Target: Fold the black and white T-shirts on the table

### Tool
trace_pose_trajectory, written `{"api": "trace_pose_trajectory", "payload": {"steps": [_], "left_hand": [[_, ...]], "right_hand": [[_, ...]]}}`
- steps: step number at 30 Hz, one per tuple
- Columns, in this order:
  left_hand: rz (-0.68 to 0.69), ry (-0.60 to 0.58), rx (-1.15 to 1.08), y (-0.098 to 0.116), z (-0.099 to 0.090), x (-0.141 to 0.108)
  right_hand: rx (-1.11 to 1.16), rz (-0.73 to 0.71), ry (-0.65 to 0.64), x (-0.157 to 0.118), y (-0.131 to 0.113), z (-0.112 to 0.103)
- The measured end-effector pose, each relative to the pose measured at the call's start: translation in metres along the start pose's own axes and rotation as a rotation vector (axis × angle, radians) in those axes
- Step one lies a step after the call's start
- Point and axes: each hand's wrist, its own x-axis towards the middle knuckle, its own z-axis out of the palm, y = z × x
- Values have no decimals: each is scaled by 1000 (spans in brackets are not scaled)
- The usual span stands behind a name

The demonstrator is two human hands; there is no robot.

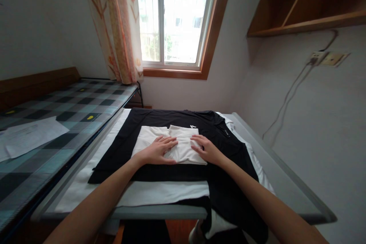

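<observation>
A small white folded cloth, perhaps a garment, lies on a black garment spread over the table. My left hand rests flat on the middle of the white cloth, fingers stretched to the right. On the cloth's right part sits my right hand, its fingers spread and pointing left. Neither hand grips anything. Beneath the black garment a larger white cloth shows along the front and left. One part of the black garment hangs over the table's front edge at the right.
The grey table reaches the right wall. To the left stands a bed with a checked mattress and paper sheets. A curtain hangs beside the window. A wooden shelf and a socket with a cable are at right.
</observation>
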Motion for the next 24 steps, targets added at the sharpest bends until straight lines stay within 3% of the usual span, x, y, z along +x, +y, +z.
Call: {"api": "trace_pose_trajectory", "payload": {"steps": [3,5,7,12,18,24], "left_hand": [[-106,200,-3,-12,-4,2],[-260,337,61,-22,-8,1],[-407,418,148,-32,-11,-1],[-623,450,241,-48,-20,-9],[-693,483,271,-50,-25,-9],[-716,611,289,-45,-30,-6]], "right_hand": [[-123,323,149,12,-1,-1],[-172,491,78,19,0,-2],[-144,572,-14,26,2,-3],[82,629,-12,36,8,2],[260,545,73,40,3,9],[313,509,215,50,20,-19]]}}
